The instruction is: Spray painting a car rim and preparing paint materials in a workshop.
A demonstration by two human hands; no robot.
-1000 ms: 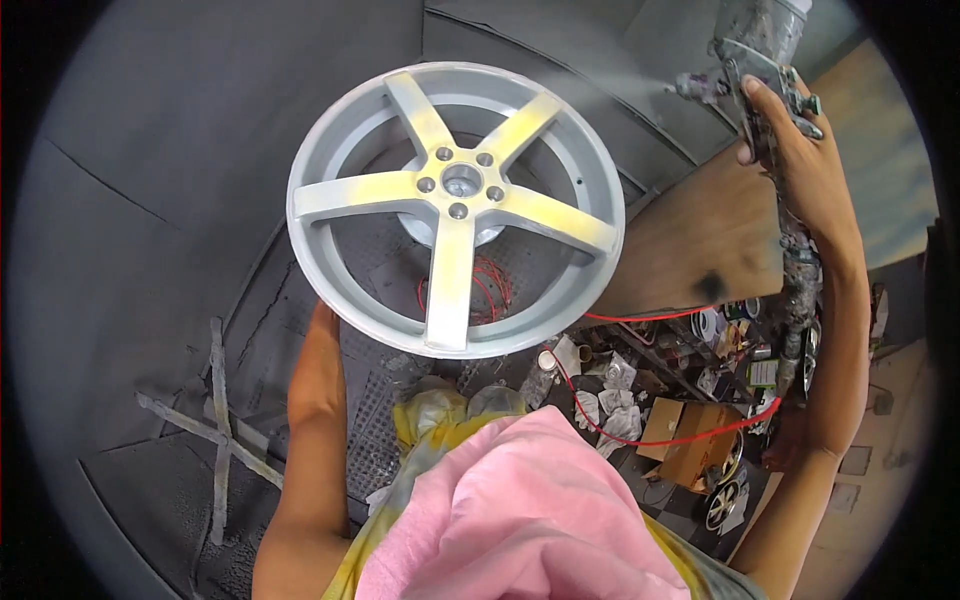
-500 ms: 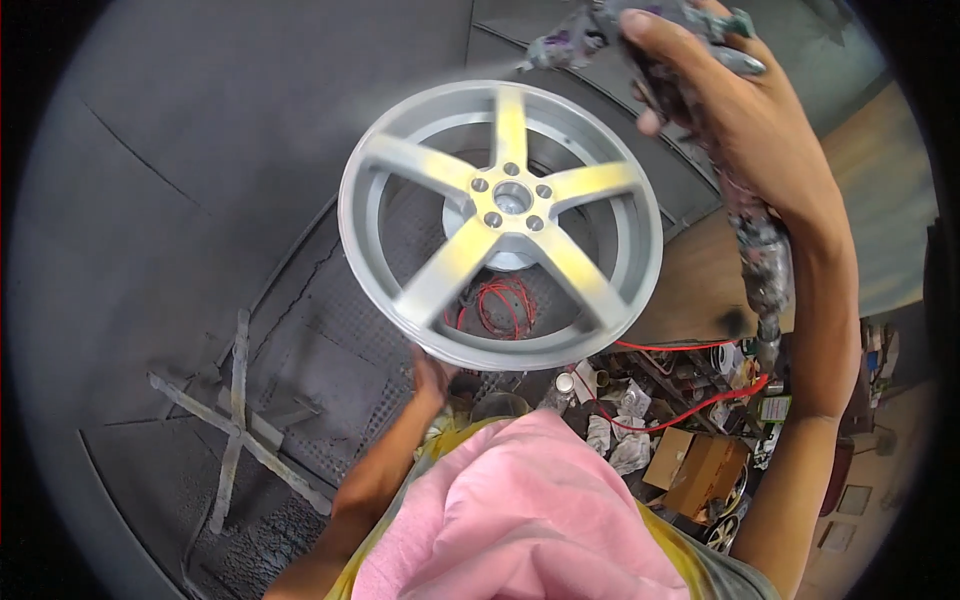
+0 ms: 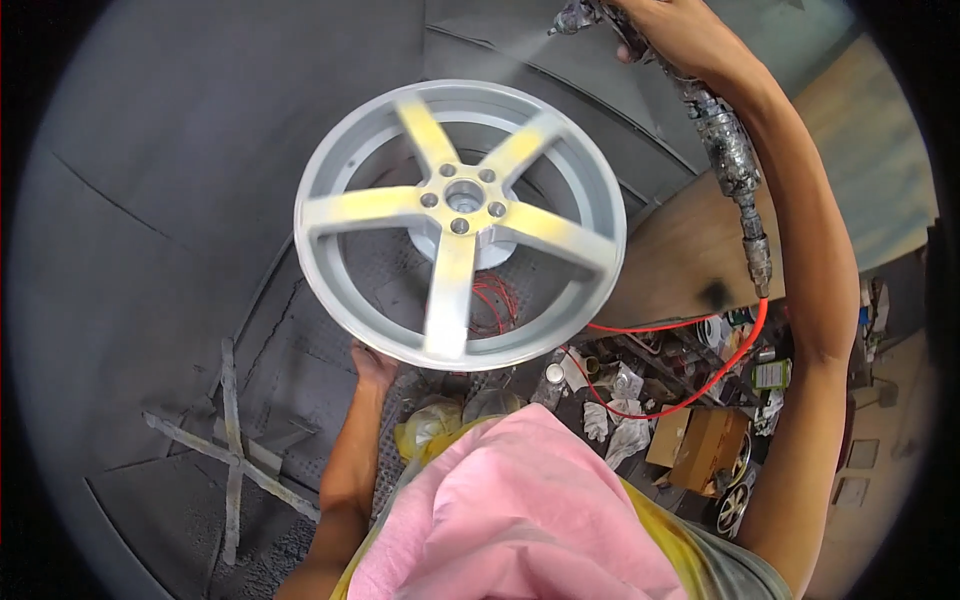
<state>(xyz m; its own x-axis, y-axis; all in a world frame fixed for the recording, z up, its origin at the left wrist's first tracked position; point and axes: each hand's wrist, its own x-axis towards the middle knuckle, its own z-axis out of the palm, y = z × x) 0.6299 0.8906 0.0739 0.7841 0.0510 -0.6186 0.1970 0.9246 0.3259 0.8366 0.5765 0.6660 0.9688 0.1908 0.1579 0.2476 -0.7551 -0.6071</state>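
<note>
In the middle a five-spoke car wheel rim, silver-grey with yellow patches on its spokes, faces up; its spokes are slightly blurred. My left hand is at the rim's lower left edge, its fingers mostly hidden beneath it. At the top right, my right hand is wrapped round a paint-crusted spray gun, partly cut off by the picture's upper edge. A faint mist leaves the nozzle toward the rim's far side. From the gun's lower end hangs a red air hose.
A grey crossed-bar stand is at the lower left beside dark walls. Coiled red hose lies on the floor below the rim. Lower right are a cardboard box, a bottle, crumpled paper and clutter. Pink cloth covers my front.
The wheel rim has turned, so its spokes point differently, and sits further left in view. My right hand with the spray gun has moved up, partly out of the picture.
</note>
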